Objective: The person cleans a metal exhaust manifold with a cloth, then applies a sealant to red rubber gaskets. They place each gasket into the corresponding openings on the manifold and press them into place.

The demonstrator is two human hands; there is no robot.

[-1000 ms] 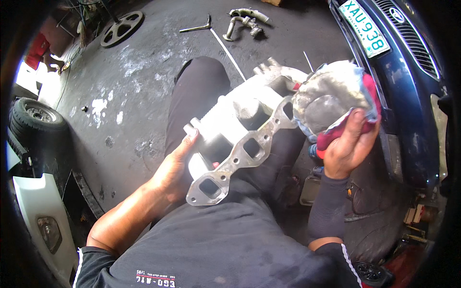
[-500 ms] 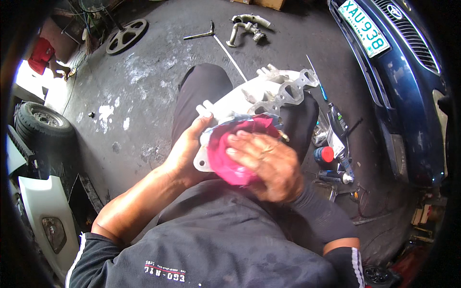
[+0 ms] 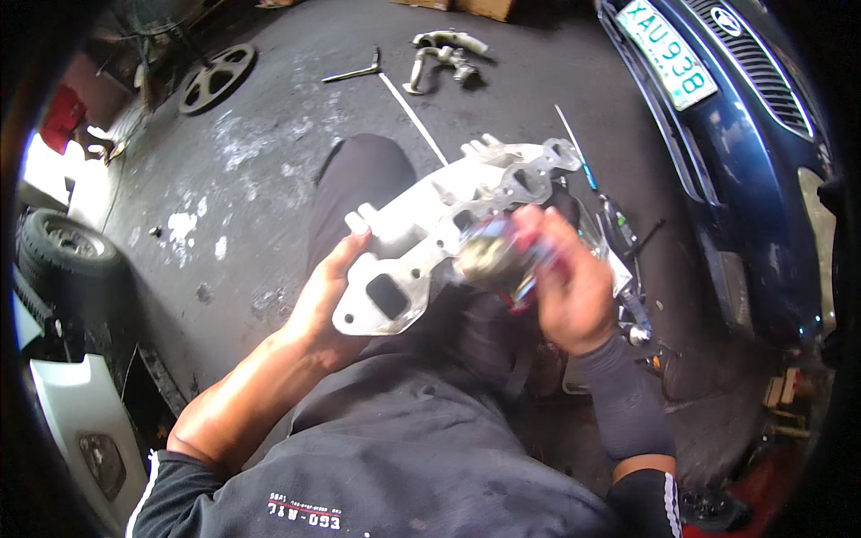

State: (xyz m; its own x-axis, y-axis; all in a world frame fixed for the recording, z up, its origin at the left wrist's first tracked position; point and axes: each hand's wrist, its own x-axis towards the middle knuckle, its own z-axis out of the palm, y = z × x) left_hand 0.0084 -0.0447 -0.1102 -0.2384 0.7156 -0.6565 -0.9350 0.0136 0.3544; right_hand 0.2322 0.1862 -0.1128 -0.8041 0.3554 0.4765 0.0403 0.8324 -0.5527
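A silver-grey metal intake manifold lies slantwise over my lap, its flat flange with several port openings facing up toward me. My left hand grips its near left end, thumb on top by a short pipe stub. In my right hand is a bunched rag, red and multicoloured with a pale patch, blurred by motion. The rag is over the middle of the flange, covering part of it. Whether it touches the metal there I cannot tell.
A dark blue car's front bumper stands at the right. On the floor lie a metal pipe assembly, a T-shaped wrench, a blue-handled screwdriver and a wheel-like disc. A tyre and a white car panel are at the left.
My right hand has moved right with the rag, lifting it off the manifold's near left end and uncovering the flange and its port. My left hand keeps its grip.
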